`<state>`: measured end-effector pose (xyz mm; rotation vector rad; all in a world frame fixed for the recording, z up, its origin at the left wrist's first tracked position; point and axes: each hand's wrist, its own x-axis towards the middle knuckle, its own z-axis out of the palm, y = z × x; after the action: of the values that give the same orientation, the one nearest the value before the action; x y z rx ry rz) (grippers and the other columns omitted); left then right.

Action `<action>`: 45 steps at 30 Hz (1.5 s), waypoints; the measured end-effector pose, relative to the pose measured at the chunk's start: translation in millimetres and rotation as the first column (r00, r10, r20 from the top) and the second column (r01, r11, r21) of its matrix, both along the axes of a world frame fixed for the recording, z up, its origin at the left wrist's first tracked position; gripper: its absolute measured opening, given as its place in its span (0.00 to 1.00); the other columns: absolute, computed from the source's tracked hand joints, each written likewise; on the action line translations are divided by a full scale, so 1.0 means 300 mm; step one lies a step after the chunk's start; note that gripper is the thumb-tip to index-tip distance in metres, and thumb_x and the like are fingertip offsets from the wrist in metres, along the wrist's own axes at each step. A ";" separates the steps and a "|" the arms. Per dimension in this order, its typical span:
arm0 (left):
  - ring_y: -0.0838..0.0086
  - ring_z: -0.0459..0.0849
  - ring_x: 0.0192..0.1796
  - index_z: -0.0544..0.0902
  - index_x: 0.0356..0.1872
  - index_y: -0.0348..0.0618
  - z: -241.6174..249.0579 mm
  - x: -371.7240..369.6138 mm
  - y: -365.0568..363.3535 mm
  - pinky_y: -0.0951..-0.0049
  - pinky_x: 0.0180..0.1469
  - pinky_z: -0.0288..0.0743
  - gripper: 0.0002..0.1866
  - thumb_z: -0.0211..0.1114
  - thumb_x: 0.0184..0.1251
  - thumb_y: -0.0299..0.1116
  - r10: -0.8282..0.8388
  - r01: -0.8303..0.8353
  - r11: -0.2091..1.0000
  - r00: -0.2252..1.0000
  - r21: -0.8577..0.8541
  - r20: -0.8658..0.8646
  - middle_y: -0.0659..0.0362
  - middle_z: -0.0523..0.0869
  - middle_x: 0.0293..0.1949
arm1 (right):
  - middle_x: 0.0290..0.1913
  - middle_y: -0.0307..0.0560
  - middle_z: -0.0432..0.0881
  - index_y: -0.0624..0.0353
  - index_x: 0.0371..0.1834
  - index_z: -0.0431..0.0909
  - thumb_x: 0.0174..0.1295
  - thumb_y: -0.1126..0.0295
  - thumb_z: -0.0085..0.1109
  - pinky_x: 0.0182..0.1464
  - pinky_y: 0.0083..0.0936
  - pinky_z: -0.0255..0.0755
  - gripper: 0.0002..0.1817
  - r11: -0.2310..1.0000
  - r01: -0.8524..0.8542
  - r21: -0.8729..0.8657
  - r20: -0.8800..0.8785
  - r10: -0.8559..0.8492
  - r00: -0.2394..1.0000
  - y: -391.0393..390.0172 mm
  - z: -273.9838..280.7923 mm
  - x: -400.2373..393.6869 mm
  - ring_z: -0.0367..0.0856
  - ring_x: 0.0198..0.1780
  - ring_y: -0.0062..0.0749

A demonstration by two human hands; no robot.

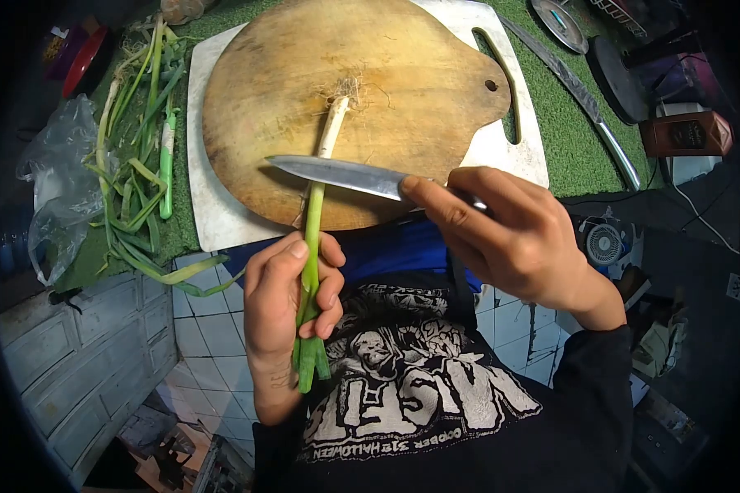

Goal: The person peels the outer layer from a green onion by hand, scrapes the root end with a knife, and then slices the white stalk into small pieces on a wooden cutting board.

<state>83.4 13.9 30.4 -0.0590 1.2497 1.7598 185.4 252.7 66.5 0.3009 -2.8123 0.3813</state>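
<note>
My left hand is wrapped round the green stem of a spring onion, just off the near edge of the round wooden board. Its white end and stringy roots lie on the board, pointing away from me, while the cut green leaves hang below my fingers. In my right hand is a kitchen knife, gripped by the handle with a finger along the blade. The blade points left and crosses over the onion's stem near the board's front.
Under the wooden board lies a white plastic cutting board. More spring onions, a green-handled utensil and a clear plastic bag are on the left. A long knife and a brown box lie to the right.
</note>
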 end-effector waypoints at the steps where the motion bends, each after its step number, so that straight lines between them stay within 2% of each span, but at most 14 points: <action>1: 0.76 0.62 0.06 0.74 0.40 0.28 0.000 0.002 0.004 0.79 0.07 0.59 0.21 0.44 0.80 0.40 0.011 -0.012 1.000 1.000 -0.020 -0.014 0.53 0.73 0.16 | 0.33 0.42 0.75 0.57 0.63 0.81 0.55 0.74 0.69 0.28 0.29 0.78 0.28 1.000 0.004 0.006 -0.006 -0.004 1.000 -0.001 0.000 0.000 0.79 0.28 0.32; 6: 0.76 0.62 0.06 0.74 0.40 0.28 0.003 0.000 0.005 0.80 0.07 0.58 0.21 0.44 0.80 0.40 0.014 -0.014 1.000 1.000 -0.017 -0.015 0.53 0.73 0.16 | 0.33 0.42 0.75 0.55 0.63 0.81 0.54 0.74 0.68 0.28 0.29 0.78 0.29 1.000 0.010 0.021 -0.045 -0.009 0.999 -0.002 0.003 -0.003 0.80 0.29 0.32; 10: 0.76 0.62 0.06 0.74 0.40 0.28 0.005 0.001 0.007 0.80 0.07 0.57 0.21 0.44 0.80 0.40 0.006 -0.007 1.000 1.000 -0.018 -0.014 0.53 0.73 0.16 | 0.33 0.41 0.75 0.55 0.62 0.81 0.53 0.76 0.69 0.27 0.30 0.78 0.28 0.998 0.057 0.023 0.008 -0.058 0.998 0.016 0.018 -0.005 0.80 0.29 0.32; 13: 0.76 0.62 0.06 0.74 0.40 0.28 0.006 0.001 0.007 0.80 0.07 0.57 0.21 0.43 0.80 0.40 0.006 -0.006 1.000 1.000 -0.022 -0.014 0.54 0.73 0.16 | 0.33 0.41 0.75 0.55 0.62 0.81 0.53 0.75 0.70 0.27 0.30 0.77 0.29 0.999 0.029 0.024 -0.043 -0.028 0.999 0.016 0.013 -0.011 0.80 0.29 0.33; 15: 0.76 0.62 0.06 0.74 0.40 0.28 0.003 0.003 0.006 0.80 0.07 0.57 0.21 0.43 0.80 0.40 0.005 -0.005 1.000 1.000 -0.015 -0.010 0.54 0.73 0.16 | 0.35 0.44 0.81 0.55 0.60 0.84 0.56 0.81 0.70 0.29 0.31 0.78 0.26 0.995 0.099 0.017 0.004 -0.099 0.995 0.020 0.035 -0.019 0.82 0.29 0.34; 19: 0.77 0.62 0.06 0.74 0.40 0.28 0.007 -0.002 0.009 0.80 0.07 0.57 0.21 0.43 0.80 0.40 -0.005 0.004 1.000 1.000 -0.026 -0.025 0.54 0.73 0.16 | 0.35 0.44 0.81 0.55 0.60 0.84 0.56 0.81 0.70 0.29 0.31 0.77 0.25 0.995 0.099 -0.028 0.032 -0.098 0.995 0.022 0.029 -0.023 0.82 0.28 0.34; 22: 0.77 0.62 0.06 0.75 0.40 0.29 0.007 0.000 0.009 0.80 0.07 0.57 0.21 0.44 0.80 0.40 0.007 -0.007 1.000 1.000 -0.026 -0.017 0.54 0.73 0.16 | 0.35 0.44 0.82 0.55 0.59 0.85 0.57 0.81 0.69 0.29 0.32 0.76 0.24 0.996 0.093 -0.015 -0.011 -0.093 0.996 0.029 0.038 -0.030 0.82 0.28 0.34; 24: 0.77 0.63 0.06 0.75 0.40 0.28 0.006 0.002 0.012 0.80 0.07 0.57 0.21 0.44 0.80 0.40 0.008 -0.009 1.000 1.000 -0.022 -0.018 0.54 0.73 0.16 | 0.35 0.44 0.82 0.55 0.59 0.85 0.58 0.80 0.69 0.29 0.32 0.76 0.23 0.984 0.178 0.006 0.055 -0.178 0.983 0.034 0.052 -0.032 0.82 0.29 0.34; 30: 0.77 0.63 0.06 0.75 0.40 0.28 0.008 0.004 0.011 0.80 0.07 0.57 0.21 0.44 0.80 0.40 0.015 -0.015 1.000 1.000 -0.024 -0.017 0.54 0.73 0.16 | 0.38 0.46 0.84 0.56 0.58 0.86 0.57 0.84 0.69 0.32 0.30 0.79 0.24 0.988 0.134 -0.078 0.018 -0.133 0.991 0.026 0.062 -0.013 0.84 0.31 0.34; 32: 0.77 0.63 0.06 0.75 0.40 0.28 0.008 0.006 0.014 0.80 0.07 0.57 0.21 0.44 0.80 0.40 0.024 -0.024 0.999 1.000 -0.028 -0.013 0.54 0.73 0.16 | 0.37 0.47 0.84 0.57 0.56 0.86 0.56 0.84 0.70 0.32 0.30 0.79 0.23 0.961 0.248 -0.125 0.000 -0.250 0.968 0.040 0.069 -0.020 0.84 0.32 0.34; 34: 0.77 0.65 0.07 0.75 0.42 0.27 0.011 0.008 0.010 0.81 0.08 0.56 0.21 0.44 0.81 0.40 0.001 -0.003 0.999 0.998 -0.040 -0.056 0.54 0.74 0.17 | 0.36 0.47 0.83 0.57 0.55 0.87 0.55 0.84 0.70 0.32 0.30 0.79 0.23 0.961 0.239 -0.141 -0.016 -0.243 0.970 0.036 0.071 -0.013 0.84 0.31 0.34; 37: 0.78 0.67 0.09 0.76 0.44 0.25 0.023 0.016 0.016 0.82 0.10 0.57 0.22 0.45 0.81 0.39 -0.024 0.012 0.997 0.988 -0.081 -0.154 0.55 0.74 0.18 | 0.33 0.41 0.78 0.53 0.60 0.83 0.50 0.77 0.71 0.29 0.31 0.77 0.29 0.998 0.016 -0.062 -0.013 -0.017 1.000 0.033 0.035 0.006 0.81 0.29 0.33; 40: 0.80 0.67 0.10 0.77 0.45 0.25 0.026 0.015 0.012 0.83 0.11 0.58 0.21 0.47 0.82 0.39 -0.052 0.035 0.995 0.981 -0.092 -0.187 0.56 0.75 0.19 | 0.34 0.40 0.77 0.53 0.61 0.83 0.49 0.76 0.71 0.29 0.31 0.77 0.30 0.999 -0.029 -0.026 0.017 0.030 0.999 0.025 0.039 0.012 0.81 0.30 0.33; 45: 0.82 0.67 0.11 0.78 0.44 0.25 0.018 0.022 0.015 0.84 0.11 0.57 0.20 0.49 0.82 0.38 -0.055 0.033 0.995 0.972 -0.099 -0.228 0.57 0.74 0.19 | 0.35 0.41 0.77 0.53 0.62 0.82 0.49 0.76 0.71 0.30 0.31 0.77 0.31 1.000 0.007 0.001 0.040 -0.007 0.999 0.044 0.024 0.013 0.82 0.31 0.34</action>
<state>90.0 18.5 35.8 0.1216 1.4900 1.7044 189.2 266.0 73.6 0.2870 -2.8522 0.3890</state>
